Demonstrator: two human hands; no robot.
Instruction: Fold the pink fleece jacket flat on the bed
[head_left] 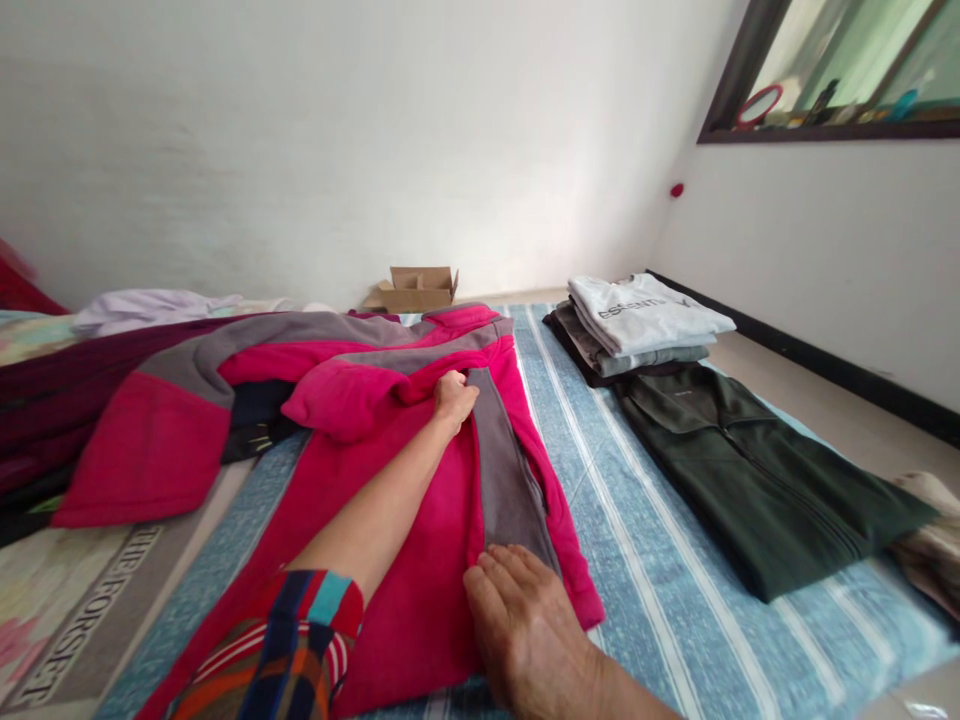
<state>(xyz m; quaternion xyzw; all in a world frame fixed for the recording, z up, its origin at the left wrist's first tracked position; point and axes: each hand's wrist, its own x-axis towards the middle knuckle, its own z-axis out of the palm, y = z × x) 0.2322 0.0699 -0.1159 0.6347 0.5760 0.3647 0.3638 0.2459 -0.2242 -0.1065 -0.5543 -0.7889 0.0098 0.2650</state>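
**Pink and grey jacket (pixel 420 570) on a striped bed (pixel 589 455), with clothes on its two sides**

To the left of the jacket lie maroon clothes (pixel 82 375), and its long sleeve (pixel 150 450) goes across them. Dark cloth (pixel 259 410) shows below this sleeve, so this side is crowded. A pale lilac cloth (pixel 150 308) is farther back. Nearer, on the left, there is a fabric with the letters "THE FORSET" (pixel 97 610).

To the right of the jacket, a strip of the bed separates it from a folded dark green jacket (pixel 757 480). Behind the green one is a folded stack (pixel 637 350), with a light grey printed shirt (pixel 645 312) on top. An open cardboard box (pixel 417 290) is beyond the collar, near the wall (pixel 337 150).

The jacket lies spread, its collar away from the person, with the other sleeve (pixel 345 395) bunched over the upper part. A long grey panel runs down its right part. The left hand (pixel 454 397) has its fingers closed on the fabric near the panel's top. The right hand (pixel 525 625) bends its fingers over the panel's lower end; I cannot tell if they grip it.
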